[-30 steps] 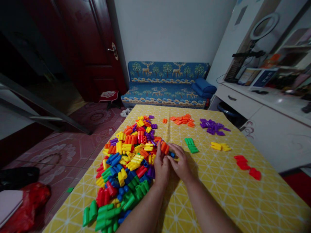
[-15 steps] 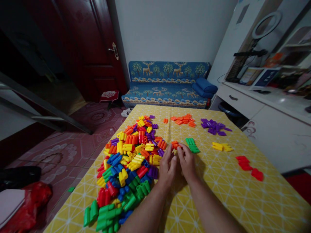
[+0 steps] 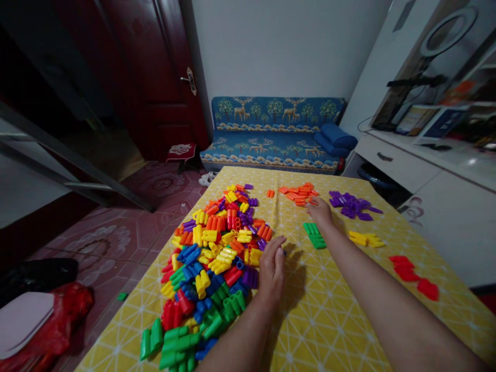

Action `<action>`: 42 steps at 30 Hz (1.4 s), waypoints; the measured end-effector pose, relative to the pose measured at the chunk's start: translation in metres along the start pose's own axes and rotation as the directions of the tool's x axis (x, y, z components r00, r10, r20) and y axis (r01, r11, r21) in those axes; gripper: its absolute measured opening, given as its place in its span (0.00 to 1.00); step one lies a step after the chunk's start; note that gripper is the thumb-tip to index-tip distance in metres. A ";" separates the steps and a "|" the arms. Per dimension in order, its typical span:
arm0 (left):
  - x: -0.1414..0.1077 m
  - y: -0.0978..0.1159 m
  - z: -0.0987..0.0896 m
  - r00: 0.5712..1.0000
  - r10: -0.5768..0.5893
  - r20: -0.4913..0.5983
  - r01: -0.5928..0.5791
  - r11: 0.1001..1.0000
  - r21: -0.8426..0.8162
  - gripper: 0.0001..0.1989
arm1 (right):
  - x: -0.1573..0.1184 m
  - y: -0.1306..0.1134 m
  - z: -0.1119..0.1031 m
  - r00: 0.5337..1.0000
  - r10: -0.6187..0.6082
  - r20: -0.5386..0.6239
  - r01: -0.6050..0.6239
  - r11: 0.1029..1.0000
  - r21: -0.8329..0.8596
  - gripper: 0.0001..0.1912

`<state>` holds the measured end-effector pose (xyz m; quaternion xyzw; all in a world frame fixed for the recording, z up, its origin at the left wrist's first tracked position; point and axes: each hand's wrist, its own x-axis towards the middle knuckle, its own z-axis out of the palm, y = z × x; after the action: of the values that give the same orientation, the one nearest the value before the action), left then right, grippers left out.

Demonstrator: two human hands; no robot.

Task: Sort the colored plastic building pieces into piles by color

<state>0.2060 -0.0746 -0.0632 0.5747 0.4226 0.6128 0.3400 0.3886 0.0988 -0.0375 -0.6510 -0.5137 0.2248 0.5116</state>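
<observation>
My left hand [image 3: 272, 268] hovers beside the right edge of a mixed pile of toy building blocks [image 3: 225, 253], its fingers stretched out and holding nothing. My right hand [image 3: 322, 213] reaches forward to the near edge of a group of orange blocks [image 3: 296, 192]. Its fingertips are closed around an orange block [image 3: 300, 203], partly hidden by the fingers. Just below that wrist lie green blocks [image 3: 314, 235]. Purple blocks [image 3: 352, 204] form a group to the right of the hand.
Yellow blocks [image 3: 365, 238] and red blocks [image 3: 405, 268] lie along the right of the yellow tablecloth [image 3: 310, 320]. Two orange blocks [image 3: 270, 193] sit apart near the far edge. Beyond the table stands a blue sofa [image 3: 267, 144]; a white cabinet [image 3: 411, 175] stands at right.
My right hand has moved forward and right from beside my left hand to the orange group, carrying the orange block. My left hand has let go and opened. The view has shifted slightly.
</observation>
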 end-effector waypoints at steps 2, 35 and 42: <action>0.001 0.001 -0.001 1.000 0.012 -0.027 -0.011 0.999 0.037 0.18 | -0.015 -0.005 0.007 0.997 -0.070 0.028 0.071 0.997 -0.012 0.18; 0.005 0.003 0.002 0.992 -0.093 -0.091 0.087 0.994 -0.067 0.16 | -0.178 -0.029 0.006 0.976 -0.140 0.168 0.048 0.886 0.461 0.20; 0.005 -0.007 0.000 0.996 0.001 -0.088 0.000 1.000 0.012 0.17 | -0.144 -0.023 0.012 0.935 -0.185 0.303 0.088 0.947 0.309 0.18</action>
<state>0.2055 -0.0675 -0.0673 0.5491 0.4409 0.6351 0.3174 0.3156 -0.0265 -0.0550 -0.4847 -0.5974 0.3664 0.5234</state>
